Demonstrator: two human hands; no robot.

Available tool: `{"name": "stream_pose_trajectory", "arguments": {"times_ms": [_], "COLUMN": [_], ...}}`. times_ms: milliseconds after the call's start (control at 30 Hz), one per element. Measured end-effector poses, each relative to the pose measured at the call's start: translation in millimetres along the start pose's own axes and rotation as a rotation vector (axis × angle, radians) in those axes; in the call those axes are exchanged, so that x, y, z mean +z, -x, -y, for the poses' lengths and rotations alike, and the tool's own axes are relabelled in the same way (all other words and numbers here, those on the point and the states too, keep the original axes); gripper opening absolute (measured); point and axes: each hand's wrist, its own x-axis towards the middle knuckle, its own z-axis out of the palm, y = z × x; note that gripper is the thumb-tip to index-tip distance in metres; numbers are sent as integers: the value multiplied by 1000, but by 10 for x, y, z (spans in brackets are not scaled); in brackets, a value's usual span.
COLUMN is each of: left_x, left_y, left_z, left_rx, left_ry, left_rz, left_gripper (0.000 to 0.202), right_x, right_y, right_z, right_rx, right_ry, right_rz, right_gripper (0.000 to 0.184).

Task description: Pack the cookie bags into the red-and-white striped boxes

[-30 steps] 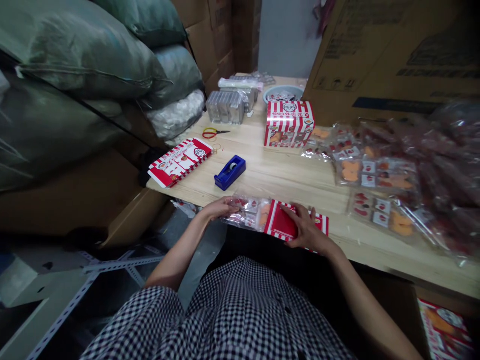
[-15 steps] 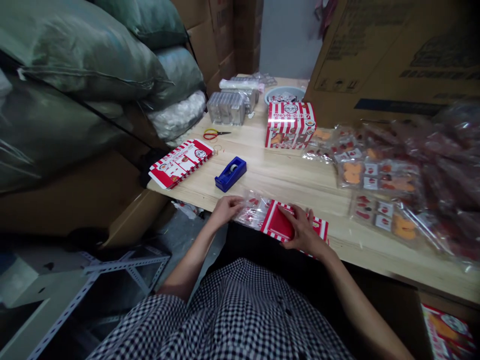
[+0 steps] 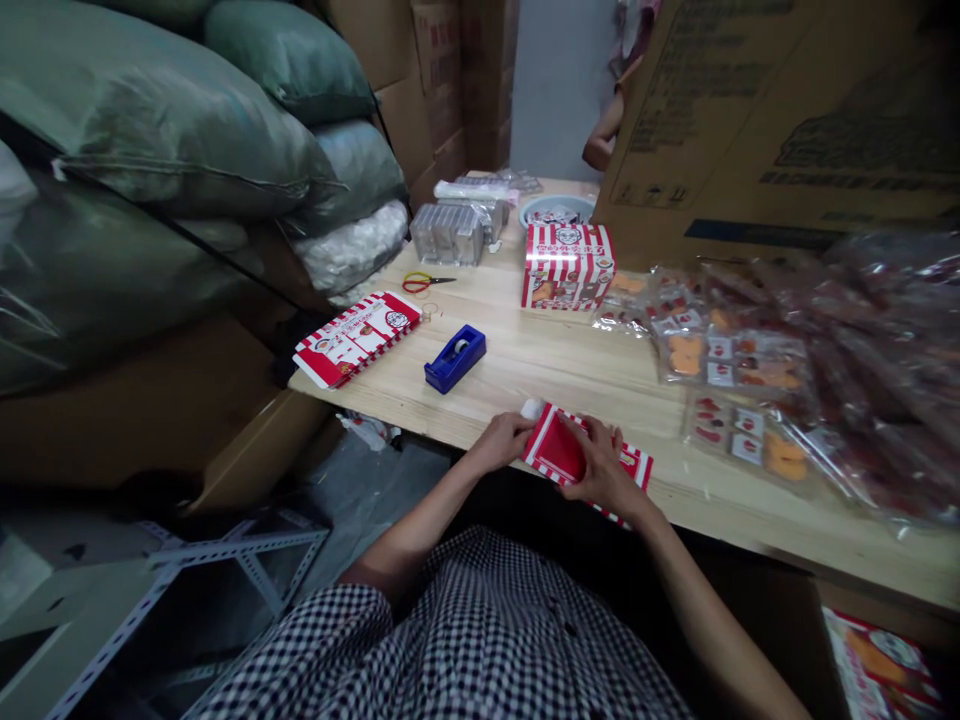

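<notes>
A red-and-white striped cardboard box [image 3: 553,450] lies on its side at the front edge of the table. My right hand [image 3: 606,468] is wrapped over its top and holds it. At the box's left end, where a white flap [image 3: 532,408] sticks out, my left hand [image 3: 504,442] has its fingers closed on the end edge. The fingers hide part of that opening, and the box's contents do not show. A blue tape dispenser [image 3: 456,358] stands a short way beyond my left hand.
Flattened striped boxes [image 3: 358,338] lie at the left, near scissors [image 3: 427,283]. An assembled box [image 3: 568,266] stands farther back, before a grey bowl [image 3: 556,208]. Bagged toy food packs [image 3: 746,432] spread over the right side. Another person's arm [image 3: 606,130] shows behind a large carton [image 3: 750,130].
My left hand has moved right to the box's end. The clear pack with red pieces that it held has gone from sight at the box's opening. My right hand stays on the box.
</notes>
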Motion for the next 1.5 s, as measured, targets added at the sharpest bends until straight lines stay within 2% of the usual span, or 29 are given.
{"name": "stream_pose_trajectory", "arguments": {"times_ms": [67, 100, 167, 200, 233, 267, 300, 367, 400, 467, 533, 600, 633, 700, 800, 933, 1067, 1133, 1200, 1300, 1433, 1500], "left_x": [-40, -71, -125, -136, -131, -112, -82, -8, 25, 75, 120, 186, 230, 326, 424, 378, 248, 210, 196, 192, 164, 138], "left_y": [-28, -32, -12, 13, 47, 90, 140, 256, 318, 437, 537, 614, 646, 699, 750, 748, 716, 723, 742, 735, 569, 453], "left_z": [-75, -133, -286, -376, -469, -560, -645, -777, -819, -844, -786, -659, -581, -427, -273, -265, -309, -299, -289, -340, -563, -696], "left_rx": [42, 65, 102, 113, 123, 136, 158, 232, 291, 464, 669, 814, 839, 824, 763, 710, 764, 777, 733, 557, 161, 73], "left_ry": [-29, -40, -9, 47, 129, 218, 294, 362, 349, 250, 123, 15, -17, -39, -12, 81, 128, 89, 100, 228, 455, 604], "left_rz": [-43, -131, -395, -505, -545, -505, -411, -221, -172, -145, -127, -103, -96, -69, -24, -25, -41, -37, -28, -27, -79, -81], "left_gripper": [19, 19, 29, 41, 55, 66, 70, 55, 44, 39, 44, 47, 48, 49, 50, 51, 45, 44, 44, 40, 38, 41], "right_x": [-69, -116, -222, -271, -312, -342, -357, -351, -336, -297, -260, -224, -203, -157, -117, -180, -230, -215, -208, -251, -314, -318], "right_y": [12, 11, -3, -13, -19, -15, 4, 106, 193, 420, 672, 891, 978, 1101, 1182, 1164, 1106, 1105, 1119, 1089, 846, 697], "right_z": [0, 26, 139, 223, 318, 419, 517, 683, 740, 794, 778, 722, 689, 634, 612, 638, 592, 563, 566, 629, 670, 642], "right_rx": [6, 12, 45, 73, 106, 136, 163, 197, 209, 217, 212, 231, 243, 249, 219, 153, 46, 34, 53, 101, 272, 324], "right_ry": [-20, -45, -128, -180, -232, -279, -318, -391, -439, -580, -718, -745, -716, -652, -680, -755, -743, -718, -713, -758, -959, -1072], "right_rz": [-51, -102, -264, -367, -477, -579, -665, -759, -770, -733, -736, -788, -813, -805, -729, -678, -671, -652, -614, -601, -670, -672], "right_gripper": [110, 111, 114, 117, 121, 125, 127, 129, 127, 122, 116, 97, 84, 57, 39, 30, 29, 29, 28, 22, 22, 24]}}
